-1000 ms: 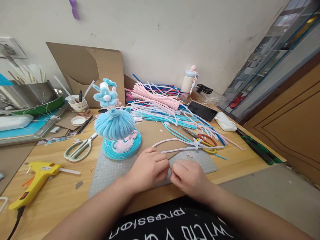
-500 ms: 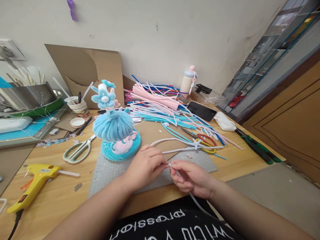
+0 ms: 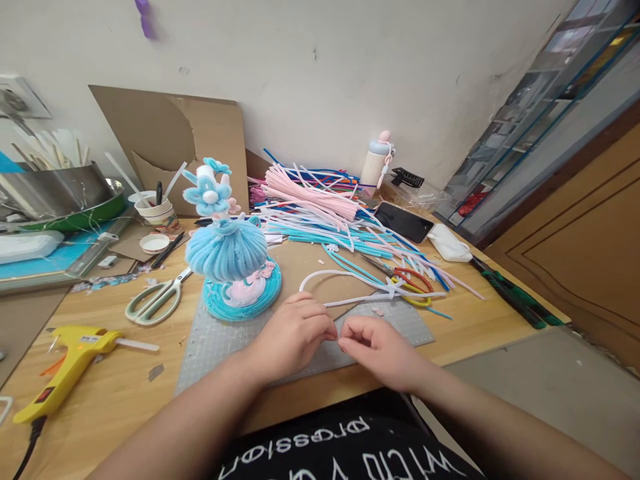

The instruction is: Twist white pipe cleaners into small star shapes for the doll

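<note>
My left hand [image 3: 297, 337] is closed in a pinch over the grey cutting mat [image 3: 215, 347]. Facing it, my right hand [image 3: 377, 347] has its fingers curled, thumb against forefinger. Their fingertips almost meet around a white pipe cleaner, now mostly hidden by the fingers. Just beyond lies a looped white pipe cleaner [image 3: 325, 272], with a small white star-shaped knot [image 3: 394, 288] at its right. Left of my hands stands a pipe-cleaner figure with a pleated blue skirt [image 3: 227, 253] and blue flowers, on a round turquoise base [image 3: 235, 313].
At the left lie a yellow glue gun [image 3: 65, 363] and white-handled scissors [image 3: 155, 303]. Behind are bundled pipe cleaners [image 3: 315, 193], a bottle [image 3: 376, 163] and a phone [image 3: 404, 221]. Red-and-yellow-handled pliers [image 3: 415, 283] lie at the right, near black-green tool handles [image 3: 515, 293].
My right hand has turned over, its back now upward and its fingers curled in. The pipe cleaner that trailed below it is now largely out of sight. My left hand has barely moved.
</note>
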{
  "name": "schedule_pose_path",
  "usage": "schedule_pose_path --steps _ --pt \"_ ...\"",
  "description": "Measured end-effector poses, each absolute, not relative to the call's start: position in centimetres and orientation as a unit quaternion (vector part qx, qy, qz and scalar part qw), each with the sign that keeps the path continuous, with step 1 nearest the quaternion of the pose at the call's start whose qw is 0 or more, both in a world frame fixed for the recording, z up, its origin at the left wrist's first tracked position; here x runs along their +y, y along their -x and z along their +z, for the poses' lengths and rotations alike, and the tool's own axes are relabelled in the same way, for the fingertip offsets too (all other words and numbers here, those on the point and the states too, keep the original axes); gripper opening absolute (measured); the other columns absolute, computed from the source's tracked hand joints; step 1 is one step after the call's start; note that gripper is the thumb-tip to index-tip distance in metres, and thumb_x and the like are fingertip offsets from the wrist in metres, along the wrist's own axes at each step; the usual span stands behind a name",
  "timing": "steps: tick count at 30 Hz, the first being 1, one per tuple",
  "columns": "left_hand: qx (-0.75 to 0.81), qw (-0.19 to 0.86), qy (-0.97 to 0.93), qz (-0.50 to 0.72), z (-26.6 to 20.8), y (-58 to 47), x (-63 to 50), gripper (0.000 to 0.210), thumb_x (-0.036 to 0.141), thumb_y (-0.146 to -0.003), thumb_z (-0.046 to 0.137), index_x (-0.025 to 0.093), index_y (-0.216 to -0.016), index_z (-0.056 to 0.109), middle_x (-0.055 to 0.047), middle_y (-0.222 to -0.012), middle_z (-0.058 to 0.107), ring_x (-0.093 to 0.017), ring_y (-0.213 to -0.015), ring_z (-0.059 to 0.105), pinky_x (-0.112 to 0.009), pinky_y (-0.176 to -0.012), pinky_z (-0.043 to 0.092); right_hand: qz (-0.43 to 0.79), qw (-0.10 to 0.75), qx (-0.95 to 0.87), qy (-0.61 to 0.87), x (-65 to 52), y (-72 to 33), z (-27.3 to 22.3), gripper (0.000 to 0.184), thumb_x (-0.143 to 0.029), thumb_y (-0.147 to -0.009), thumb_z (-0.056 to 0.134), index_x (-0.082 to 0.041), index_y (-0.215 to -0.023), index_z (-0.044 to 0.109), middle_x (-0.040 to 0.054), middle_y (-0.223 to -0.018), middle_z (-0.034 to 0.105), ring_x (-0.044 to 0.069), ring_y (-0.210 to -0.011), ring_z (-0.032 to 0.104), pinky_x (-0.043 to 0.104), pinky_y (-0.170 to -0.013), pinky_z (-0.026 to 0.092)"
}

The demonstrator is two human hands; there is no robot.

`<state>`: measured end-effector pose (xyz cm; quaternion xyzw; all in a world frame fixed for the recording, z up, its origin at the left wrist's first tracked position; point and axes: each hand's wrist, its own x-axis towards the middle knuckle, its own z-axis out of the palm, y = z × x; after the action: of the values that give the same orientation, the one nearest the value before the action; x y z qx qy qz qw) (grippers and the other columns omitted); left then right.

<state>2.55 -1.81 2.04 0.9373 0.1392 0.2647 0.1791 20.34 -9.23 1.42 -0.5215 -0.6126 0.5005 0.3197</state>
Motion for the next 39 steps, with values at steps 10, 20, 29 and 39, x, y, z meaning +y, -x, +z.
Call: schedule_pose_path --steps 10,20,29,39 --pt "0.217 0.02 -0.939 0.268 2.3 -2.0 -1.3 0.015 0.014 -0.088 0.047 0.021 -0.089 0.06 -0.002 -0.091 0.067 -0.019 -0.086 0.055 -0.035 -0.077 0.037 0.167 0.305 -0.701 0.623 -8.0 -23.7 0.9 0.022 -0.026 -0.092 0.04 -0.018 -0.085 0.059 0.0047 -0.082 0.062 0.018 -0.079 0.057 0.03 -0.071 0.041" --pt "0.433 0.006 -0.89 0.139 1.9 -2.2 -1.6 0.031 0.002 -0.082 0.039 0.017 -0.1 0.059 -0.009 -0.104 0.062 -0.023 -0.092 0.057 -0.035 -0.076 0.044 0.025 0.109 -0.735 0.668 -6.1 -24.3 -1.3 0.028 -0.017 -0.092 0.037 -0.022 -0.103 0.062 0.0035 -0.107 0.063 0.018 -0.085 0.062 0.027 -0.066 0.04" --pt "0.06 0.173 -0.977 0.108 0.5 -4.6 -5.0 0.026 0.025 -0.086 0.052 0.02 -0.111 0.056 -0.005 -0.103 0.063 -0.02 -0.097 0.056 -0.033 -0.086 0.042 -0.022 0.095 -0.763 0.639 -6.0 -23.3 1.1 0.021 -0.015 -0.088 0.045 -0.021 -0.087 0.065 0.0031 -0.088 0.064 0.018 -0.084 0.056 0.028 -0.068 0.036" --pt "0.283 0.08 -0.949 0.112 1.1 -3.5 -3.0 0.025 0.01 -0.084 0.046 0.019 -0.105 0.058 -0.006 -0.097 0.063 -0.023 -0.093 0.056 -0.035 -0.079 0.045 -0.054 0.149 -0.753 0.638 -2.7 -30.3 5.0 0.023 -0.01 -0.082 0.046 -0.018 -0.08 0.067 0.0057 -0.087 0.069 0.021 -0.087 0.059 0.036 -0.081 0.035"
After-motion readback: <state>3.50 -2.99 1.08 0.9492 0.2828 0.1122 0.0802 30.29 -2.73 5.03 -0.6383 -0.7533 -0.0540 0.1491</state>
